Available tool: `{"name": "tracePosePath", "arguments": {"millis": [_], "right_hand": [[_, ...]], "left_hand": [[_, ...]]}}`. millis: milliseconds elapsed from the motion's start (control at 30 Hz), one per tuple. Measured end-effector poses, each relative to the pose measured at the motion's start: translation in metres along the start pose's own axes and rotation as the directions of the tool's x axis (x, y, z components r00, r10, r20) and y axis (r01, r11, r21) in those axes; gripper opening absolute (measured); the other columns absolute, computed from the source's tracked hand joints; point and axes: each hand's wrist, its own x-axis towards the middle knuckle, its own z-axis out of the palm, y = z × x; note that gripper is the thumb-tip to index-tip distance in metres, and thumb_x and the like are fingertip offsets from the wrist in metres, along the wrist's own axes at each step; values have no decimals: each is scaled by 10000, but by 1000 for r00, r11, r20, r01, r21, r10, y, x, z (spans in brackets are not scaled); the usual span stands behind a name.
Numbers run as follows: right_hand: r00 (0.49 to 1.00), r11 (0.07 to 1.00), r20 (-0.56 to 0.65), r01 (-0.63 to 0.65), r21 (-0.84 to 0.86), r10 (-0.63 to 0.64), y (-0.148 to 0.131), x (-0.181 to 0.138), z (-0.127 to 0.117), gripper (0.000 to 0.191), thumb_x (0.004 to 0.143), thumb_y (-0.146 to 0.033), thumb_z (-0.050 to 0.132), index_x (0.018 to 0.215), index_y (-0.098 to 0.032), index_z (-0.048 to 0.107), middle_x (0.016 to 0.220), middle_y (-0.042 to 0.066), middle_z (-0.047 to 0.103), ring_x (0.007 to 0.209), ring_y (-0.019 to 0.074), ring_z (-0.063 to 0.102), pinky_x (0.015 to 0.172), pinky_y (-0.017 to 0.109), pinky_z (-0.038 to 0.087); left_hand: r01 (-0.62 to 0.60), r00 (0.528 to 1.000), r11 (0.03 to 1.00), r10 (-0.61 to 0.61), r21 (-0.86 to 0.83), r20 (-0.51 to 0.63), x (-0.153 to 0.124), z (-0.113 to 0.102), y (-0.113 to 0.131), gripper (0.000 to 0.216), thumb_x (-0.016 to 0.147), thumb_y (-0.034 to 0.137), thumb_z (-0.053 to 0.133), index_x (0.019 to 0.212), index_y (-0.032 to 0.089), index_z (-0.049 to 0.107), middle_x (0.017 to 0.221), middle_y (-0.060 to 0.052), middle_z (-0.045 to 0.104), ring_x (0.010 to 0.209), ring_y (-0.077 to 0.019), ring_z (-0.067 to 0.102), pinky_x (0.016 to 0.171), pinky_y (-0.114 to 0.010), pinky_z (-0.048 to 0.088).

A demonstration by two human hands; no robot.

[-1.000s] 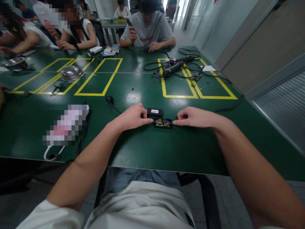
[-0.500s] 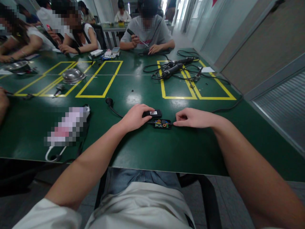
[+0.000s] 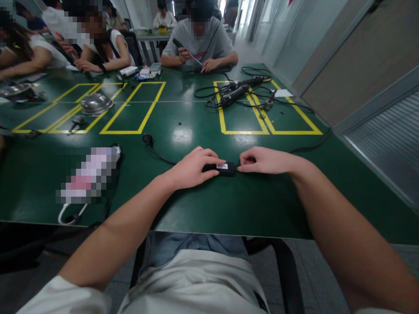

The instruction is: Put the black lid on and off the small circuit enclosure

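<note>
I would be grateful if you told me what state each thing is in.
Left hand, closed over the black case.
Right hand, pinching the black cord beside it.
Black case, label up; fully fastened or not, unclear.
Plug, unplugged, lying on the table.
Corded tools, lying unheld in a tangle.
Metal bowl, which way up unclear.

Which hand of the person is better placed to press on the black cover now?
Probably the left. The left hand has its fingers on the black cover, next to the white label; the right hand is only at the cover's right end.
</note>
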Motion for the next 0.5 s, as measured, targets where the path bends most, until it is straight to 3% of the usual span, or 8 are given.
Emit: {"name": "tracePosePath", "arguments": {"millis": [500], "right_hand": [[999, 1000, 33, -9, 6, 9, 4, 1, 0, 552, 792, -783, 729, 731, -246, 616, 662, -29, 520, 626, 163, 458, 610, 333, 339]], "left_hand": [[-21, 999, 999, 21, -31, -26, 2, 3, -3, 347, 1066, 285, 730, 1404, 229, 788, 1327, -108, 806, 1210, -278, 715, 1157, -465, 506]]}}
